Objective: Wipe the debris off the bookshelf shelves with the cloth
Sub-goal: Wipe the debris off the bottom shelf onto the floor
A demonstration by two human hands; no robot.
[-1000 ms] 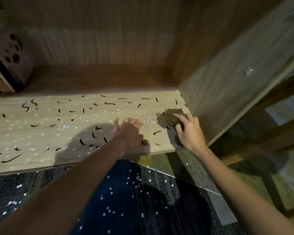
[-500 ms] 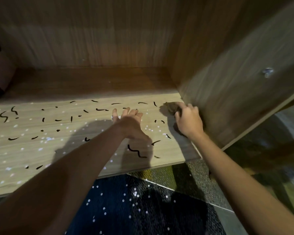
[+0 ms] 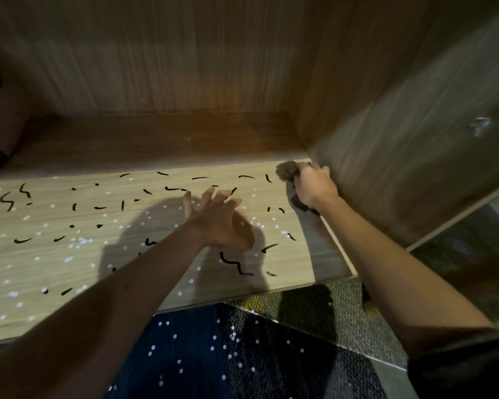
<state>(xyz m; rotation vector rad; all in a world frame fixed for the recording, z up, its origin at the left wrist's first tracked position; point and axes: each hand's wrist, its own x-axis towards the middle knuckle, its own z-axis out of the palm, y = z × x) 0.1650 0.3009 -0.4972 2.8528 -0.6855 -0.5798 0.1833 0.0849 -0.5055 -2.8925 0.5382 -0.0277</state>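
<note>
- Head view: right hand [image 3: 314, 188], fingers [image 3: 319, 171] curled round bunched cloth [image 3: 286, 169], at the shelf [image 3: 314, 254] corner beside the side panel [image 3: 386, 182].
- Left hand [image 3: 216, 223]: fingers [image 3: 206, 194] spread, holding nothing.
- Black strands [image 3: 234, 263] and white specks [image 3: 81, 241] are scattered around the left fingers.

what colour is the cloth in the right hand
Dull brown cloth, gripped by the right hand; head view.

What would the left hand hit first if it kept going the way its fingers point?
Probably the bookshelf's back panel. The left hand looks lifted off the shelf, fingers aimed rearward, so it would pass over the black debris strands. Its height is hard to judge.
</note>
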